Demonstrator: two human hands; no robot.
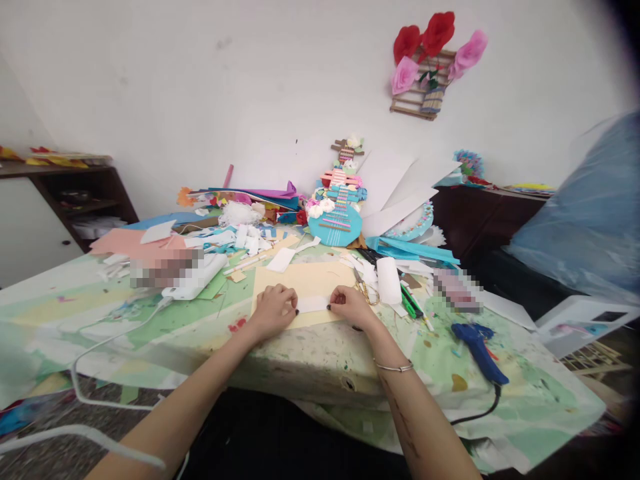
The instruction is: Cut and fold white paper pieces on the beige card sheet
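A small white paper strip stretches between my two hands, low over a pale yellow sheet at the table's front edge. My left hand has its fingers curled and closed at the strip's left end. At the other end, my right hand pinches the strip between thumb and fingers. Scissors with gold handles lie just beyond my right hand, beside a white paper roll. A green utility knife rests to the right of the roll.
A blue hot glue gun lies on the right with its cord trailing forward. On the left are a white power strip and its cable. Paper scraps and a blue paper instrument model fill the back. A cloth covers the table.
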